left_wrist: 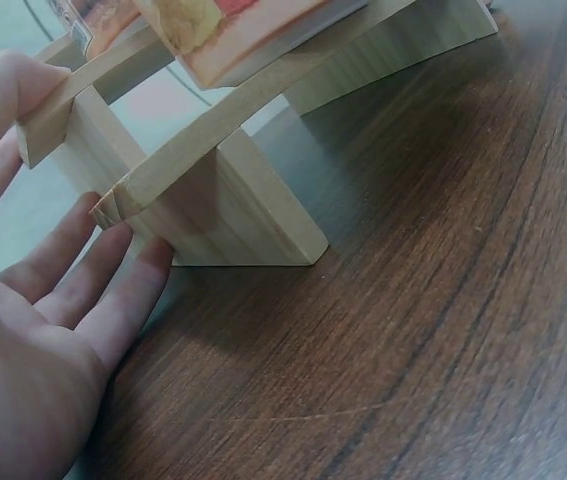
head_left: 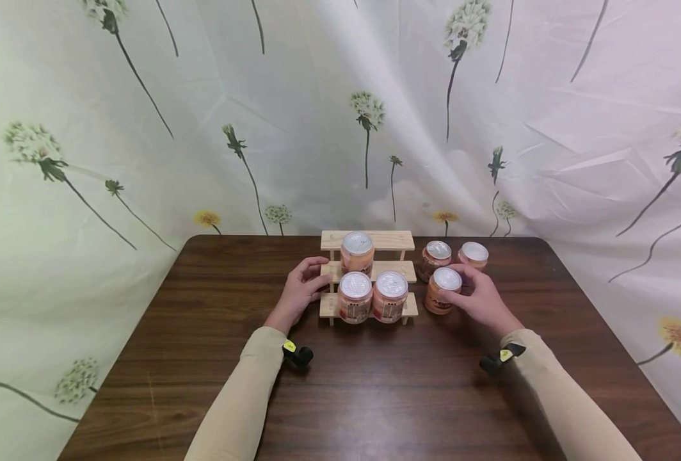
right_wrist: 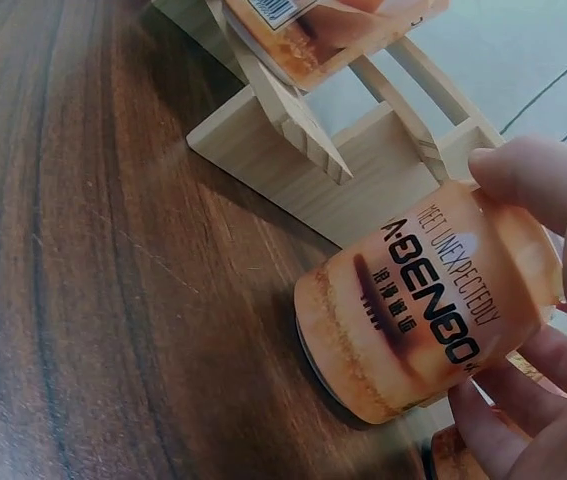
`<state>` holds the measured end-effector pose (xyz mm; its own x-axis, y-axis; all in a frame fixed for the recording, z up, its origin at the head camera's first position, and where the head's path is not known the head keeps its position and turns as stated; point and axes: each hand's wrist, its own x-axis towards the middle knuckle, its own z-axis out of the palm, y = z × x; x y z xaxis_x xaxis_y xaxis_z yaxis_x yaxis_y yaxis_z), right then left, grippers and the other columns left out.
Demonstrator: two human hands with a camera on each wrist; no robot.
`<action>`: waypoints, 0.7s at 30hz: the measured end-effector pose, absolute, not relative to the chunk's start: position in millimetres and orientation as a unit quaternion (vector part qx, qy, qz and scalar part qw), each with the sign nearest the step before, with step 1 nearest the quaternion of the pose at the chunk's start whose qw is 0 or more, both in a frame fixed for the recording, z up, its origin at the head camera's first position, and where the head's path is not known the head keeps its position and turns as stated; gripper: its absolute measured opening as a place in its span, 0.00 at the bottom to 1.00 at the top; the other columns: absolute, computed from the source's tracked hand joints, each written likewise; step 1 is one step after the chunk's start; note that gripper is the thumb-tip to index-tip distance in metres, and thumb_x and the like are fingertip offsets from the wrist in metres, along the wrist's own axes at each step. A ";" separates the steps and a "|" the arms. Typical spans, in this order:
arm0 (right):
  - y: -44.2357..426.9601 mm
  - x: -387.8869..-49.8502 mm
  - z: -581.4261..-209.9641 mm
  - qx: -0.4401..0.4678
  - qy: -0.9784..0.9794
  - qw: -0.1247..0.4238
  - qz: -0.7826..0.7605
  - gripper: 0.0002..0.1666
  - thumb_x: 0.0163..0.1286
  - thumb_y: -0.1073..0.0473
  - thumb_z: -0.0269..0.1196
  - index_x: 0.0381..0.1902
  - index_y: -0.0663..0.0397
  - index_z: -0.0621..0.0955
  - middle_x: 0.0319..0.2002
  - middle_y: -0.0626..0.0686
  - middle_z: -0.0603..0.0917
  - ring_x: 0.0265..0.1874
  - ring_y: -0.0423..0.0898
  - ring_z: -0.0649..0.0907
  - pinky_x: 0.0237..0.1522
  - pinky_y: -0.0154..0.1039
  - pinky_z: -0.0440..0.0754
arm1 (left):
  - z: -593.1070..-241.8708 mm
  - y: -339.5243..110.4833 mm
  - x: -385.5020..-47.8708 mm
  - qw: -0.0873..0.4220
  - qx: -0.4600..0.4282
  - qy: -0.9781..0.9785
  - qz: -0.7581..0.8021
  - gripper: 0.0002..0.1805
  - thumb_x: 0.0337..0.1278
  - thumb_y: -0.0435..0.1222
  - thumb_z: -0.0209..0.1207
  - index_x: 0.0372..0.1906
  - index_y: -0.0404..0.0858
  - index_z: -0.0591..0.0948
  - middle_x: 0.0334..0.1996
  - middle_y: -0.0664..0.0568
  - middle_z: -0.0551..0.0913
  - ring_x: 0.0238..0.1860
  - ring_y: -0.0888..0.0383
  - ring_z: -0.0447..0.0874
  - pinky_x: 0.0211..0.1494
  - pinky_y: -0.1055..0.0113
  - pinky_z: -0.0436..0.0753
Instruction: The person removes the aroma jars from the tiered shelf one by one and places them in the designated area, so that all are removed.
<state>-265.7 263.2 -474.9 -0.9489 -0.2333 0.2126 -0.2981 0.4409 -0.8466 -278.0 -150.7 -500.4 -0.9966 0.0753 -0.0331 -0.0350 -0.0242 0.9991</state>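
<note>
A small three-step wooden display rack (head_left: 395, 241) stands on the table. At its left side, my left hand (head_left: 304, 289) pinches the end of the middle step between thumb and index finger. The other fingers touch the lower step's end in the left wrist view. One orange can (head_left: 356, 255) sits on the middle step, two more cans (head_left: 355, 299) side by side on the bottom step. Just right of the rack, my right hand (head_left: 481, 299) grips another orange can (right_wrist: 403, 300), lettered in black, with the thumb on one side and fingers on the other. It appears slightly tilted.
Two further cans, one (head_left: 435, 257) beside the rack and one (head_left: 474, 253) farther right, stand behind the right hand's can. A dark wooden table (head_left: 375, 397) lies beneath. Behind it hangs a pale curtain (head_left: 317, 128) printed with dandelions.
</note>
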 end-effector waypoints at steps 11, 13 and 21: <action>265.4 -265.5 -469.9 0.162 -0.853 0.022 0.496 0.33 0.67 0.59 0.76 0.66 0.64 0.77 0.82 0.65 0.57 0.58 0.57 0.83 0.50 0.26 0.80 | -499.9 -150.4 -277.7 0.035 0.015 0.696 0.717 0.23 0.70 0.37 0.67 0.66 0.43 0.78 0.61 0.42 0.77 0.57 0.53 0.82 0.51 0.59 0.88; 265.3 -265.1 -469.4 0.161 -0.853 0.019 0.495 0.34 0.68 0.59 0.75 0.66 0.65 0.76 0.82 0.65 0.55 0.60 0.60 0.82 0.50 0.25 0.80 | -500.0 -150.2 -277.1 0.036 0.015 0.696 0.717 0.23 0.70 0.37 0.67 0.66 0.43 0.78 0.61 0.43 0.77 0.57 0.53 0.82 0.50 0.59 0.88; 267.1 -263.7 -466.6 0.160 -0.851 0.013 0.501 0.34 0.68 0.58 0.75 0.67 0.65 0.76 0.82 0.66 0.56 0.61 0.54 0.82 0.51 0.25 0.80 | -501.9 -150.1 -278.7 0.033 0.017 0.695 0.718 0.22 0.70 0.36 0.67 0.65 0.45 0.78 0.61 0.44 0.78 0.57 0.51 0.83 0.49 0.59 0.88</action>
